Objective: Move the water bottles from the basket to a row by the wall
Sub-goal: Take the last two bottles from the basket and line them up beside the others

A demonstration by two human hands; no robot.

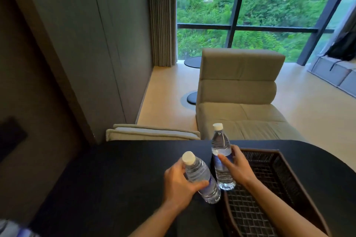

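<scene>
Two clear water bottles with white caps and blue labels are in my hands above the black table [115,175]. My left hand [178,183] grips one bottle [200,177], tilted with its cap toward the left. My right hand [236,167] holds the other bottle [221,152] nearly upright, just left of the dark woven basket [285,184]. No bottles show in the visible part of the basket. The wall [48,102] lies along the table's left side.
A beige lounge chair [238,86] stands beyond the table's far edge, with a cushion [152,132] to its left. A small round black side table [192,61] sits by the window. A blurred clear object [13,231] shows at the bottom left corner.
</scene>
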